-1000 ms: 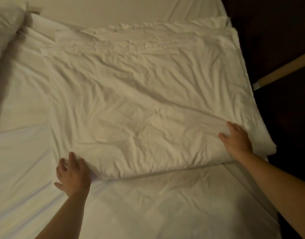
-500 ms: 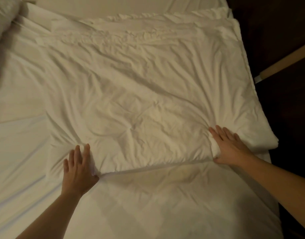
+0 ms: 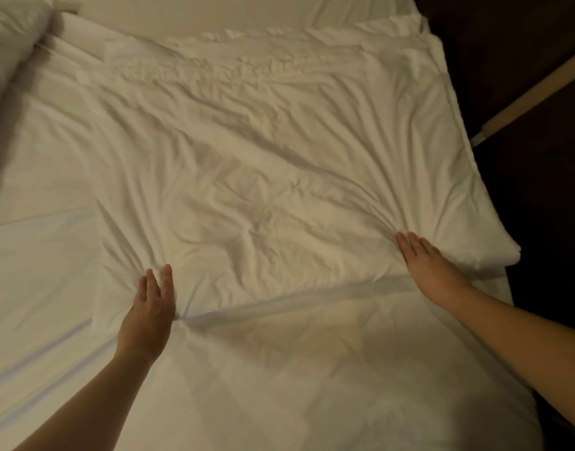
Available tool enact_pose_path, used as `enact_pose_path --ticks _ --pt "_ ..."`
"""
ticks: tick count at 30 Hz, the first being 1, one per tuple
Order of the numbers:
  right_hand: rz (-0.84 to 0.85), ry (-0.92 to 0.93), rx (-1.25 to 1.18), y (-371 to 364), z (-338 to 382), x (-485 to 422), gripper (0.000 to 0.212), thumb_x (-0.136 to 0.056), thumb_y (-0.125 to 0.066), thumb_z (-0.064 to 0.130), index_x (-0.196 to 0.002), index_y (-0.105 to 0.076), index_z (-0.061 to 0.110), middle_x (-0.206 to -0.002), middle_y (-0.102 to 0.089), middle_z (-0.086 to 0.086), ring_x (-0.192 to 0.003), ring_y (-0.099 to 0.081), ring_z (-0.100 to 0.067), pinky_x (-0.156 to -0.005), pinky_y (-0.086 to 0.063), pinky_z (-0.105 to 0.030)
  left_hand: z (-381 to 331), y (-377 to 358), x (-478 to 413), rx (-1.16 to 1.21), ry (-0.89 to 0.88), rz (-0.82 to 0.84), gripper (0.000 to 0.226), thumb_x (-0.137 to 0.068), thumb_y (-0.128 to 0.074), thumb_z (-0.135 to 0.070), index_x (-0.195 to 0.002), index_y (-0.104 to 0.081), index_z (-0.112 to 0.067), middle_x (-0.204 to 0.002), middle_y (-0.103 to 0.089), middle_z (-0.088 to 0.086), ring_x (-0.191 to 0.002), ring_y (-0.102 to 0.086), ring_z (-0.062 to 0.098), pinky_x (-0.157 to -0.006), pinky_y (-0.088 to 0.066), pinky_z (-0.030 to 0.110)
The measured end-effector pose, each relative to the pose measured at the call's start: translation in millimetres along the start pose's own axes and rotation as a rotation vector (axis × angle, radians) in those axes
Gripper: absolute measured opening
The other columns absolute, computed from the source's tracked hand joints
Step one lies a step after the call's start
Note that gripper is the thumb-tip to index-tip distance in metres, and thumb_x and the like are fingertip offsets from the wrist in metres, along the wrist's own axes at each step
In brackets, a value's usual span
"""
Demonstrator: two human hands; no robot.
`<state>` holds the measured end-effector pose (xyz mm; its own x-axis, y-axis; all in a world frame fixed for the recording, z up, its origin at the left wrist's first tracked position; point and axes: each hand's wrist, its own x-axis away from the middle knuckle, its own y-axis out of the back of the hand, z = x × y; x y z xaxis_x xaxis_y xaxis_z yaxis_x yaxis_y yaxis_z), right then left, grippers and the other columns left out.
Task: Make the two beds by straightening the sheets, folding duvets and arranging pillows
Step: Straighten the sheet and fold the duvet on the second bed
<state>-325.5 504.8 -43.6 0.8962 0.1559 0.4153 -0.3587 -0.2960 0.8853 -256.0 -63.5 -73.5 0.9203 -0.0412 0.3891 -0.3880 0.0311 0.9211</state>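
Observation:
A white folded duvet (image 3: 273, 164) lies across the bed, creased, with its near folded edge running between my two hands. My left hand (image 3: 147, 315) lies flat with straight fingers on the near left part of that edge, pressing it down. My right hand (image 3: 429, 270) presses flat on the near right part, fingers straight and pointing away from me. Creases fan out from both hands. Below the duvet the white sheet (image 3: 279, 385) covers the mattress. A white pillow (image 3: 9, 37) shows at the far left corner.
The bed's right edge drops to a dark floor (image 3: 546, 206). A pale wooden bar (image 3: 533, 89) slants across that dark area at the right. The sheet at the left (image 3: 35, 288) has long straight folds.
Both hands have slid forward onto the duvet's near edge and flattened out; the left moved right, the right moved left. The raised fold now lies pressed flatter.

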Motion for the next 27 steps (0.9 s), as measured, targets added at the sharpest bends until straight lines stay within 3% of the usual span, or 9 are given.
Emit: enact_pose_path --ticks 3,7,12,14,17,19,20,24,27 --pt "-0.026 -0.024 -0.003 21 -1 25 0.060 -0.077 -0.051 -0.007 -0.136 -0.052 -0.009 -0.125 -0.059 -0.036 -0.099 -0.067 -0.050 -0.084 -0.057 -0.054 -6 17 23 -0.027 -0.014 -0.004 0.087 -0.076 -0.059 0.024 -0.155 -0.028 0.011 -0.144 -0.040 0.048 -0.133 -0.047 0.060 -0.087 -0.059 0.060" --pt "-0.012 -0.029 -0.046 49 2 66 0.083 -0.048 -0.083 -0.015 -0.128 -0.061 -0.009 -0.116 -0.065 -0.034 -0.093 -0.070 -0.047 -0.079 -0.058 -0.051 -12 35 56 -0.063 -0.021 0.018 0.086 -0.074 -0.064 0.024 -0.152 -0.032 0.013 -0.140 -0.041 0.050 -0.127 -0.050 0.063 -0.090 -0.057 0.062" --pt "0.012 -0.003 -0.076 44 13 124 0.083 -0.036 -0.078 -0.021 -0.118 -0.068 -0.008 -0.105 -0.069 -0.032 -0.077 -0.072 -0.043 -0.065 -0.060 -0.046 -11 40 109 -0.107 -0.002 0.071 0.062 -0.088 -0.030 0.012 -0.149 -0.039 0.014 -0.136 -0.045 0.051 -0.120 -0.055 0.063 -0.092 -0.055 0.062" --pt "0.080 0.025 -0.087 28 23 160 0.083 -0.041 -0.071 -0.021 -0.123 -0.065 -0.005 -0.107 -0.069 -0.031 -0.073 -0.072 -0.041 -0.058 -0.060 -0.044 -6 27 149 -0.127 -0.023 0.071 0.064 -0.087 -0.031 0.012 -0.151 -0.036 0.013 -0.136 -0.045 0.050 -0.120 -0.055 0.062 -0.094 -0.055 0.061" --pt "0.137 0.095 -0.068 -32 35 220 0.090 -0.059 -0.068 -0.011 -0.144 -0.042 0.001 -0.110 -0.069 -0.028 -0.077 -0.073 -0.039 -0.061 -0.062 -0.044 -5 -7 223 -0.134 -0.030 0.087 0.067 -0.086 -0.033 0.005 -0.152 -0.031 0.008 -0.136 -0.049 0.047 -0.118 -0.059 0.059 -0.091 -0.057 0.059" --pt "0.156 0.136 -0.074 -63 42 257 0.084 -0.074 -0.039 -0.001 -0.154 -0.016 0.010 -0.116 -0.068 -0.026 -0.089 -0.072 -0.039 -0.071 -0.062 -0.046 -17 -33 273 -0.098 0.017 0.166 0.064 -0.087 -0.032 -0.001 -0.151 -0.033 0.004 -0.133 -0.054 0.044 -0.112 -0.065 0.055 -0.084 -0.060 0.055" --pt "0.170 0.144 -0.091 -69 46 273 0.082 -0.074 -0.031 0.000 -0.153 -0.014 0.011 -0.117 -0.067 -0.028 -0.091 -0.072 -0.040 -0.074 -0.062 -0.047 -27 -44 295 -0.073 0.037 0.193 0.062 -0.089 -0.031 -0.003 -0.150 -0.035 0.003 -0.132 -0.056 0.043 -0.110 -0.067 0.053 -0.081 -0.061 0.052" --pt "0.179 0.082 -0.120 -48 67 315 0.064 -0.071 -0.032 0.001 -0.135 -0.038 -0.002 -0.107 -0.069 -0.031 -0.083 -0.072 -0.042 -0.069 -0.060 -0.047 -56 -71 349 0.026 0.109 0.241 0.063 -0.086 -0.028 -0.002 -0.149 -0.035 0.003 -0.133 -0.054 0.044 -0.114 -0.064 0.057 -0.083 -0.059 0.056" --pt "0.138 0.073 -0.079 -66 63 329 0.061 -0.071 -0.034 0.002 -0.132 -0.041 -0.002 -0.109 -0.068 -0.032 -0.083 -0.072 -0.044 -0.070 -0.060 -0.049 -57 -76 367 0.009 0.105 0.269 0.067 -0.084 -0.038 0.002 -0.150 -0.030 0.004 -0.135 -0.050 0.046 -0.119 -0.059 0.060 -0.089 -0.057 0.060"
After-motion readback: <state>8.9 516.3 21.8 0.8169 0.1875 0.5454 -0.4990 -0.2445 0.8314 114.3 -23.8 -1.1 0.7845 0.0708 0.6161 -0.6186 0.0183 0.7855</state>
